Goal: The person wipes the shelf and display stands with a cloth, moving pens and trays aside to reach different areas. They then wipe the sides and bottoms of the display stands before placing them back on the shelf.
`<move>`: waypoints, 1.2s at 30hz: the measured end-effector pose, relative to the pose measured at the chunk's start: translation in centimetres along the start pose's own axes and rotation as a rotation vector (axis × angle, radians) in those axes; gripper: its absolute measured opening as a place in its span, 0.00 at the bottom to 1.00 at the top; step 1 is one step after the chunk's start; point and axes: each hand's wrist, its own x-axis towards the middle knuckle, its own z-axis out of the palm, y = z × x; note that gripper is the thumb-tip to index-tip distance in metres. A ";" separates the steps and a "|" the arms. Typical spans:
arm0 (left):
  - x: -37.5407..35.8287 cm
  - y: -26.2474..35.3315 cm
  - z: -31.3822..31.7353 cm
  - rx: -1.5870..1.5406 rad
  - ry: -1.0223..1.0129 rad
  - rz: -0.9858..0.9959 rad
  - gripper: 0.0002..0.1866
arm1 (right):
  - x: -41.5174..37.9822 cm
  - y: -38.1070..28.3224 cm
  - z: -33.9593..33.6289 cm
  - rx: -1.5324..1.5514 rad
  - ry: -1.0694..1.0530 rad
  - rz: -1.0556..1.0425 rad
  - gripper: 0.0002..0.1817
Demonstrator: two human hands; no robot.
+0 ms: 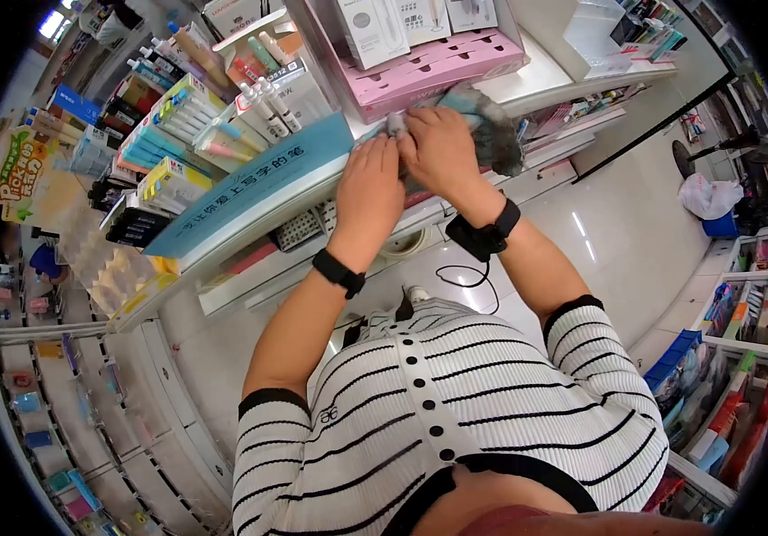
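Note:
A worn grey-green cloth (494, 129) lies bunched on the shelf edge, in front of a pink display box (437, 70). My right hand (440, 147) is closed on it, with the bulk of the cloth hanging out to the right of the fingers. Beside it, my left hand (373, 186) has its fingers pressed together, the tips meeting a pinched-up bit of the cloth. Left of my left hand runs a blue sign strip (259, 183) with black Chinese lettering. Both wrists carry black bands, and a cable dangles from the right one.
Pens and marker boxes (192, 112) crowd the shelf behind the sign. White boxes (375, 31) stand in the pink display. A lower ledge (254, 272) juts out below. At right are a blue bin with a white bag (710, 196) and stocked shelves (741, 357).

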 end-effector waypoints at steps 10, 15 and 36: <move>0.8 -0.6 -0.9 0.058 0.138 0.052 0.16 | -0.8 5.8 -4.9 0.311 -0.159 -0.106 0.20; -0.5 -1.6 -1.9 0.152 0.077 0.046 0.15 | -0.7 4.8 -5.0 0.021 -0.150 -0.180 0.19; -14.6 -14.5 -12.2 0.101 0.173 -0.069 0.17 | -0.8 -15.9 3.7 0.004 -0.170 -0.215 0.19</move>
